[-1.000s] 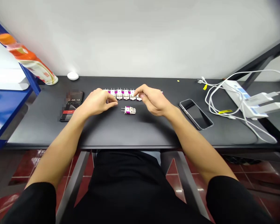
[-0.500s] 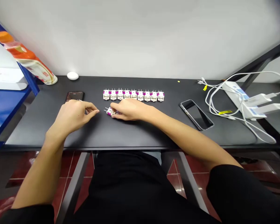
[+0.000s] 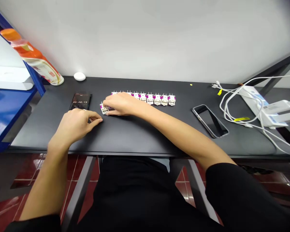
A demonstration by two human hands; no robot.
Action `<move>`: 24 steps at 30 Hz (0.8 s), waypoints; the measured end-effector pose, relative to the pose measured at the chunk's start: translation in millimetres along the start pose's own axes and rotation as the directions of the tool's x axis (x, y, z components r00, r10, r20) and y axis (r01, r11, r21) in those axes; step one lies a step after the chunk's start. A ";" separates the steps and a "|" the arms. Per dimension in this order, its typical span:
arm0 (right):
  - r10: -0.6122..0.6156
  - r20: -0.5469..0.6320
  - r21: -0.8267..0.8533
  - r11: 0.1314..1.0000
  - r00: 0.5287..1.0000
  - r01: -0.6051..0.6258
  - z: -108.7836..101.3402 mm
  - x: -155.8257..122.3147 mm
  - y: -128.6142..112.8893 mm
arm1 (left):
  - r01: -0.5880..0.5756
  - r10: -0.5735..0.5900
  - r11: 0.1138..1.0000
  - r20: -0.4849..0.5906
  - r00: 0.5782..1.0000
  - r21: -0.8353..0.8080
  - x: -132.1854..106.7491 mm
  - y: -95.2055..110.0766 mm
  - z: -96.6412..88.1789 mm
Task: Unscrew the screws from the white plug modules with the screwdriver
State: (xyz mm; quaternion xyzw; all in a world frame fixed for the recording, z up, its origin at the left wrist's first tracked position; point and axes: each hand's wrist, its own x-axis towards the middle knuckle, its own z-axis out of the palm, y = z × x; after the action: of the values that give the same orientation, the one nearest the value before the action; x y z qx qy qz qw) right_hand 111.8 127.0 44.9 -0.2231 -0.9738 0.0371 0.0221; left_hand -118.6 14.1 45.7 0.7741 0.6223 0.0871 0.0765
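A row of small white-and-purple parts with thin metal pins stands near the back middle of the desk. My right hand reaches across in front of the row's left end and hides some of those parts. Between its thumb and fingers it grips one more white-and-purple pinned part, just left of the row. My left hand rests on the desk to the lower left of that part, thumb and fingertips drawn together, with nothing visible in them.
Behind my left hand lies a phone showing a timer. A white rounded object and an orange-capped bottle are at the back left. On the right are another phone, coiled white cables and a power strip.
My right hand has moved left and slightly back with the pinned part, which has turned in its grip. My left hand has hardly moved. The whole view has shifted a little.
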 end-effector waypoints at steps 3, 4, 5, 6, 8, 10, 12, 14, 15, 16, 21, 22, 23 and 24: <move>0.135 -0.044 -0.042 0.990 0.990 -0.137 -0.5 18.7 0.8 | -0.022 0.022 1.000 -0.003 1.000 -0.018 14.1 1.1 3.2; 0.163 -0.047 -0.048 0.985 0.985 -0.165 -0.7 22.6 2.6 | -0.041 0.041 0.999 -0.011 0.999 -0.027 18.9 1.0 4.3; 0.181 -0.050 -0.049 0.982 0.982 -0.183 -0.7 25.4 4.8 | -0.056 0.056 0.998 -0.016 0.998 -0.022 23.5 1.0 5.0; 0.196 -0.048 -0.046 0.979 0.979 -0.198 -0.7 27.0 7.2 | -0.064 0.063 0.998 -0.018 0.998 -0.008 27.8 1.2 5.1; 0.224 -0.060 -0.030 0.974 0.973 -0.226 -0.1 27.7 11.4 | -0.070 0.070 0.996 0.001 0.998 0.048 35.1 3.1 3.3; 0.263 -0.073 -0.010 0.964 0.962 -0.264 1.4 26.9 13.5 | -0.059 0.052 0.991 0.061 0.997 0.121 40.2 6.7 -1.0; 0.298 -0.084 0.009 0.954 0.951 -0.298 4.0 26.8 13.4 | -0.030 0.012 0.984 0.100 0.995 0.177 43.4 11.1 -6.1; 0.317 -0.099 0.019 0.948 0.943 -0.316 7.5 28.7 12.1 | 0.001 -0.025 0.977 0.112 0.993 0.213 45.3 14.5 -9.8; 0.321 -0.108 0.019 0.947 0.941 -0.321 9.5 30.3 11.2 | 0.017 -0.044 0.973 0.112 0.993 0.229 46.1 15.6 -10.9; 0.324 -0.118 0.017 0.946 0.939 -0.324 11.4 32.1 10.3 | 0.030 -0.058 0.970 0.112 0.992 0.243 46.9 16.2 -11.4; 0.334 -0.132 -0.001 0.942 0.933 -0.337 15.4 38.0 5.9 | 0.050 -0.082 0.958 0.103 0.991 0.283 52.5 12.9 -8.8; 0.334 -0.131 -0.005 0.941 0.933 -0.337 15.0 37.9 5.0 | 0.050 -0.082 0.955 0.096 0.992 0.293 53.7 11.1 -7.9; 0.334 -0.128 -0.008 0.941 0.934 -0.337 14.3 37.3 4.2 | 0.055 -0.084 0.952 0.087 0.993 0.300 54.9 9.1 -7.0; 0.334 -0.122 -0.010 0.941 0.935 -0.338 13.4 36.5 3.5 | 0.056 -0.082 0.954 0.078 0.994 0.293 55.9 7.1 -6.3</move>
State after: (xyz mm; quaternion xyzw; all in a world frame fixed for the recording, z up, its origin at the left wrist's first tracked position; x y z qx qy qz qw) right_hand 79.7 145.2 32.2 -0.3883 -0.9188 0.0122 0.0698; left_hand -101.5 67.2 55.7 0.7579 0.6509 -0.0426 -0.0075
